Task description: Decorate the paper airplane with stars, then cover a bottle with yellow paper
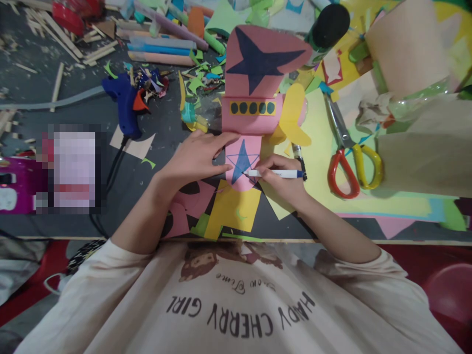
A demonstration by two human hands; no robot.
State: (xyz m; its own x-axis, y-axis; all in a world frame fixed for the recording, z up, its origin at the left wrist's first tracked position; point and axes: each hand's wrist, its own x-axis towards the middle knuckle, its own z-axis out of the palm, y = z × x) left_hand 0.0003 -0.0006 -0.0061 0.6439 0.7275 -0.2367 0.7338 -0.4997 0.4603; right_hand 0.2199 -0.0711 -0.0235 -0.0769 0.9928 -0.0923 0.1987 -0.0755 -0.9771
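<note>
A pink paper model (250, 125) lies in front of me, with a dark star on its large top piece and a yellow strip of dark dots across its middle. Its lower flap bears a star outline partly filled in blue. My right hand (282, 179) grips a white marker (276, 173), whose tip touches the star (241, 164). Resting at the flap's left edge is my left hand (201, 155), fingers apart, thumb and fingertips on the pink paper. A yellow paper shape (295, 115) sticks out from the model's right side.
Red-and-yellow-handled scissors (348, 157) lie at the right on pale yellow paper (317, 196). A blue glue gun (127, 108) with a cord is at the left. Paper scraps (199, 81), wooden sticks (61, 34) and rolled paper tubes (162, 49) cover the back. A dark-capped bottle (328, 32) stands behind the model.
</note>
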